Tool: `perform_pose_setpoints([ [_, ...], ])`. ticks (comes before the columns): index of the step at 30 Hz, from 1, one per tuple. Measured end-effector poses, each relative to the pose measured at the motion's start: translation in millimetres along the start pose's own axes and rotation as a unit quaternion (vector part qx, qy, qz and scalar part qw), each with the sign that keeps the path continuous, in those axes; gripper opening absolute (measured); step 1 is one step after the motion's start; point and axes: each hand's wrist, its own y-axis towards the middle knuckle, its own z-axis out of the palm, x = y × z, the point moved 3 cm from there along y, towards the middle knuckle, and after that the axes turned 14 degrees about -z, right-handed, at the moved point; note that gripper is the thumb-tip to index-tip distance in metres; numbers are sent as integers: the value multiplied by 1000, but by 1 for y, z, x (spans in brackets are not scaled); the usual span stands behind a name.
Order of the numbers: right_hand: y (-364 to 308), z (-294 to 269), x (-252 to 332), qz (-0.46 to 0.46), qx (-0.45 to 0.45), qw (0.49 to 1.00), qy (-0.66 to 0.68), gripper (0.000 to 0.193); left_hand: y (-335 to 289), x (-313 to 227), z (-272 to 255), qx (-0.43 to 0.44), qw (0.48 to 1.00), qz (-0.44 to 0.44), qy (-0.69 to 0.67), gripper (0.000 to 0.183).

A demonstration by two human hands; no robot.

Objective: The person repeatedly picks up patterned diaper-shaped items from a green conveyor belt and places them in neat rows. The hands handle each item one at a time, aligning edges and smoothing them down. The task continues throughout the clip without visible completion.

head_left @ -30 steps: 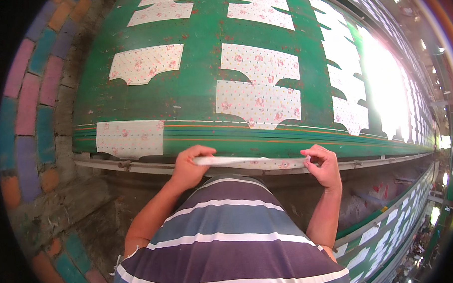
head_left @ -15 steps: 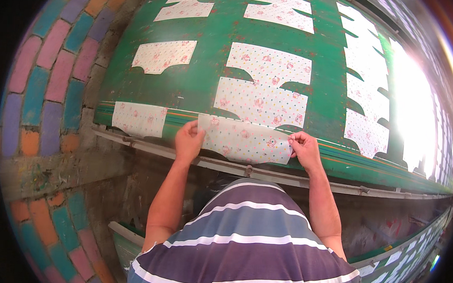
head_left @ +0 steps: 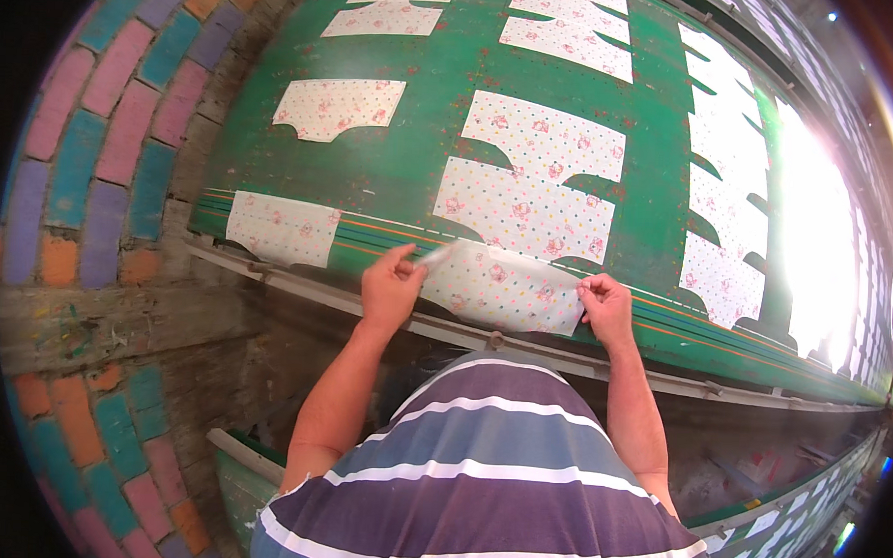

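Note:
A printed fabric piece (head_left: 510, 289), white with pink figures and coloured dots, lies at the near edge of the green table (head_left: 391, 174). Its left upper corner is lifted and curled inward, with my left hand (head_left: 394, 289) closed on it by thumb and fingertips. At the opposite end, my right hand (head_left: 606, 309) pinches the right edge between thumb and fingers. Just beyond lies another cut piece (head_left: 523, 211) of the same print, flat, with curved notches. One more printed piece (head_left: 281, 229) lies along the near edge to the left.
Several similar cut pieces (head_left: 724, 210) run in rows across the table, the right ones washed out by glare. A metal rail (head_left: 445, 328) borders its near side. Painted bricks (head_left: 106, 159) pave the left side. A second green table (head_left: 793, 488) with white pieces stands at lower right.
The fabric's left corner has gone from flat to lifted and curled, as my left hand shifted right with it. My right hand still pinches the right edge. The view has shifted slightly.

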Motion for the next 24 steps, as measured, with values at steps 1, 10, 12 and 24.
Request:
perform_pose_setpoints([
  [1, 1, 0, 1, 4, -10, 1000, 3, 5, 11, 4, -1, 20, 999, -30, 3, 51],
  [10, 2, 1, -1, 12, -57, 998, -7, 4, 32, 11, -2, 44, 998, -46, -23, 57],
  [12, 1, 1, -2, 14, -63, 998, -5, 4, 31, 9, -2, 43, 998, -51, -16, 57],
  [24, -6, 11, 14, -42, -80, 994, -62, 6, 31, 3, -5, 23, 997, -34, 66, 64],
])
